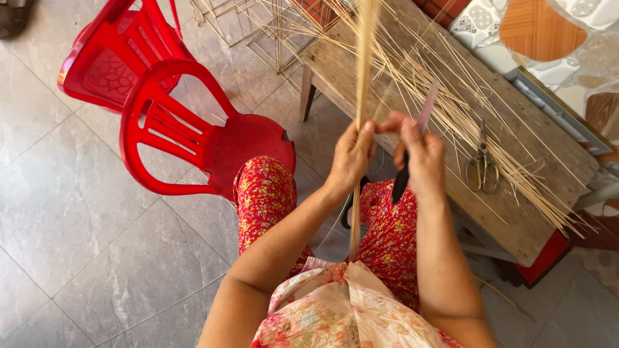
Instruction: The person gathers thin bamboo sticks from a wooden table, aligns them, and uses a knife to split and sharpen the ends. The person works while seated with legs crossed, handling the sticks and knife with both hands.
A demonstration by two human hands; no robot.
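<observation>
Seated person, view straight down over the lap. Left hand closed around a long bamboo strip held upright; the strip runs from the lap, between the knees, up past the top of the view. Right hand closed on a knife: dark handle below the fist, pale blade above it, blurred. Right fingertips touch the strip just beside the left thumb.

Risks, as judged:
- Blade edge near the left thumb and fingers; a slip along the strip could cut them.
- Strip is thin and long; too much twist or a blade running off the grain could snap it or split it unevenly.
- Lower end rests against the lap; a push downward could drive it into the floral cloth or the leg.

Surroundings:
- Wooden table to the right, covered with loose thin sticks fanned across it, some overhanging the near edge.
- Scissors lie on the table among the sticks, well apart from the hands.
- Two red plastic chairs to the left, one far, one touching the person's knee.
- Grey tiled floor.

Obstruction: overhanging sticks crowd the space right of the knife hand; the near chair limits leg room on the left.
</observation>
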